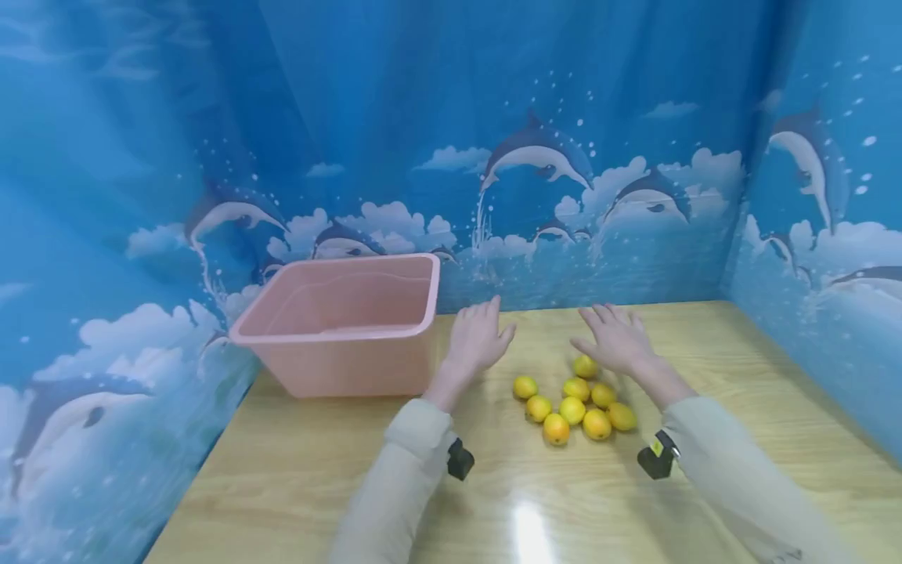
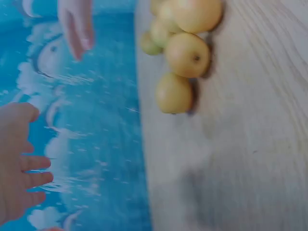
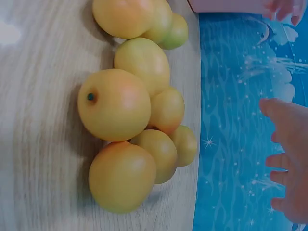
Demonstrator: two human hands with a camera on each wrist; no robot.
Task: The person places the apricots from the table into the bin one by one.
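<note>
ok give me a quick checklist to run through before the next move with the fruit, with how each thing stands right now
1. Left hand free: ok, fingers extended, holding nothing.
2. Right hand free: ok, it holds nothing either.
3. Fruit spaced apart: not ok, several are bunched close together on the table.
4. Tub upright and uncovered: ok, it stands left of the fruit with its top open.
5. Tub empty inside: cannot tell, its front wall hides part of the bottom.
</note>
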